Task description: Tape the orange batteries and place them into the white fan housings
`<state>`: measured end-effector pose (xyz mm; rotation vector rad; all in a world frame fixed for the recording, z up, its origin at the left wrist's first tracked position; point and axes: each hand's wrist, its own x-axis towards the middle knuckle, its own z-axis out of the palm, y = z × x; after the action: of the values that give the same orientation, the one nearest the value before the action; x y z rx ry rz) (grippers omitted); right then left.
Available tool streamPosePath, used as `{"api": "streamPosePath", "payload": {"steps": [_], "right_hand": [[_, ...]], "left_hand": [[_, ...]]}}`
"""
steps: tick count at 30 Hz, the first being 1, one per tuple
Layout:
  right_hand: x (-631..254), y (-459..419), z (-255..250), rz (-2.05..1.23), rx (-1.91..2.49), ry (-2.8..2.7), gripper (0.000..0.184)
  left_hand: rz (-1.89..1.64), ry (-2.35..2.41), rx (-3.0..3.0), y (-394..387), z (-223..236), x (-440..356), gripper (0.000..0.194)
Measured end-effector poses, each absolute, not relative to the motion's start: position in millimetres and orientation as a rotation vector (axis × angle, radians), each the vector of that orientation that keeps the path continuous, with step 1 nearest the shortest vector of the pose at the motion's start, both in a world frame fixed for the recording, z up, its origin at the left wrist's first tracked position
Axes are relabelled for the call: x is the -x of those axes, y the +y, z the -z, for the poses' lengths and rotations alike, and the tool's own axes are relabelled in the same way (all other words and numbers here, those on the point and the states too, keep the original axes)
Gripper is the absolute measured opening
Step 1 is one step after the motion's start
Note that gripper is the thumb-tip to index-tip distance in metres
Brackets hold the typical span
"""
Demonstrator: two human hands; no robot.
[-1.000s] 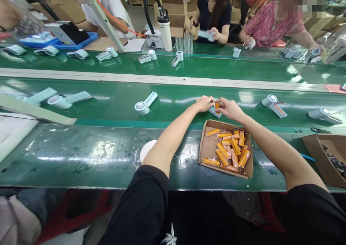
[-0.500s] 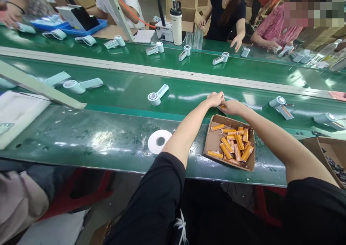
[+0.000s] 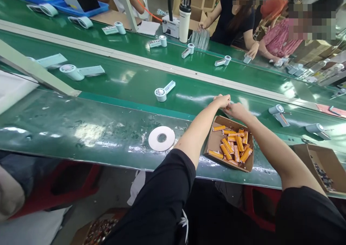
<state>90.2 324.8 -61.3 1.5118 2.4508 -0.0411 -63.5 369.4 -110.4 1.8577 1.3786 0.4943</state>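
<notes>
Over the near green belt, my left hand [image 3: 223, 101] and my right hand [image 3: 235, 110] meet with fingers curled in. Between and under them is a pale handheld fan, mostly hidden by the fingers. Just below my wrists is a cardboard tray [image 3: 211, 144] with several orange battery cells [image 3: 239, 143] in it. Left of my hands on the belt lies a light blue handheld fan [image 3: 161, 94], its handle open like a trough. To the right lie another fan [image 3: 276, 110] with an orange cell by its handle, and a further fan [image 3: 315, 128].
A white tape roll [image 3: 154, 138] lies on the metal ledge. Another cardboard box [image 3: 302, 154] with small dark parts is at right. A slanted post [image 3: 51, 75] crosses the left side. Across the far belt, which carries several fans, co-workers sit near a white bottle [image 3: 184, 23].
The view has shifted slightly. My hands stay together over the belt, and the orange bit seen between them is now covered. A co-worker's hand across has come down onto a fan part.
</notes>
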Motion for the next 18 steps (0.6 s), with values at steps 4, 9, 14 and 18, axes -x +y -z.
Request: {"api": "streamPosePath", "payload": {"steps": [4,9,14,18], "right_hand": [[-72.7,330.7,71.2,0.066,-1.478,2.372,0.049],[-85.3,339.9,54.3,0.074,-1.457,2.394,0.031],[-126.1,327.8,40.3,0.118,-1.644,2.629,0.022],[-163.9,266.1,35.5,0.227,-1.857,2.918,0.028]], "left_hand": [[-0.49,1.425,-1.837,363.7,102.7,59.8,0.029],[-0.553,1.426,-1.81,357.1,81.2,57.3,0.032],[-0.833,1.246,-1.995,267.7,82.9,152.9,0.048],[-0.571,1.215,-2.331,125.5,95.5,282.0,0.039]]}}
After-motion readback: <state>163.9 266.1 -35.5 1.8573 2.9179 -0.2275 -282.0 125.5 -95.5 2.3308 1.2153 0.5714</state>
